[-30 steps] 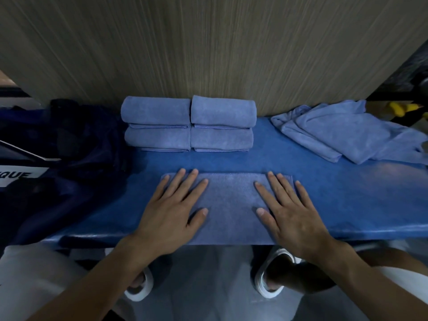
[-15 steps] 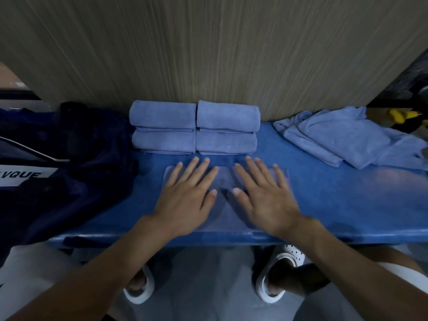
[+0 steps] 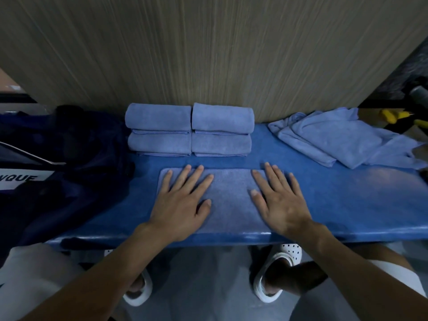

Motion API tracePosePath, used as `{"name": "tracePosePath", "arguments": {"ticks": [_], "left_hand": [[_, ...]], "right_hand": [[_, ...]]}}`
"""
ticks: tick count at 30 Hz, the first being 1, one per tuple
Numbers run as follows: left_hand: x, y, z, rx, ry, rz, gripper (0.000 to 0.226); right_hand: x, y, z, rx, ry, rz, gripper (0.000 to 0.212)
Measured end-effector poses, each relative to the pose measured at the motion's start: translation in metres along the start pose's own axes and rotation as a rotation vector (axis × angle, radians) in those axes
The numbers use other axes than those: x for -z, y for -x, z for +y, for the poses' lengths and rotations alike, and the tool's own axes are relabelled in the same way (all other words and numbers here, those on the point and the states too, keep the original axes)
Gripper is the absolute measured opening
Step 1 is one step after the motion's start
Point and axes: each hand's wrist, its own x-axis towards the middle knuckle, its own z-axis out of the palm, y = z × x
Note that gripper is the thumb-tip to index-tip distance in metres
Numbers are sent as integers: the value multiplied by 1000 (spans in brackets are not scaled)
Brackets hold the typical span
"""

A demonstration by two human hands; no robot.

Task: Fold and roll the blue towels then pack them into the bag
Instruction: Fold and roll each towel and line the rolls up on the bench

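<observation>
well, at the far left the dark bag (image 3: 69,158) lies slumped on the bench (image 3: 347,205), and its mouth does not show clearly. rolls pushed at a collapsed opening could come loose, so packing may need one hand to hold it open. just right of it, four rolled towels (image 3: 188,129) sit two on two against the wall, and a nudge could tip the upper pair off.

the left hand (image 3: 183,200) lies flat, fingers straight and spread, pressing the left part of the folded towel (image 3: 229,200). that towel lies at the front of the bench with its near edge at the lip. the right hand (image 3: 278,198) lies flat and spread on the towel's right part. neither hand grips anything.

rolling looks like the next step. uneven pressure between the two hands would skew the roll into a cone, and a pull toward the body could drag the cloth over the edge. further right, the loose towels (image 3: 342,137) lie crumpled, reaching toward the bench's end, where one might slip off.
</observation>
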Motion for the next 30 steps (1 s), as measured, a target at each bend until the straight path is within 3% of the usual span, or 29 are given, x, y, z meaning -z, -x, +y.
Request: {"name": "tracePosePath", "arguments": {"ticks": [4,9,14,23,27,30], "left_hand": [[13,-7,25,35,23,47,70],[3,-20,73,-105,64,104,62],[-2,-10,37,-89,29,80,64],[-1,15,-25,162,68,38,79],[8,9,-17,168,-11,38,82],[9,2,-8,37,0,112,70]], "right_hand": [[-1,1,-3,3,-5,3,72],[-4,2,-2,1,-8,31,68],[-4,2,-1,8,-15,40,65],[-2,0,2,27,16,-21,68],[11,-1,-15,92,120,62,63],[5,7,-43,228,42,47,61]]}}
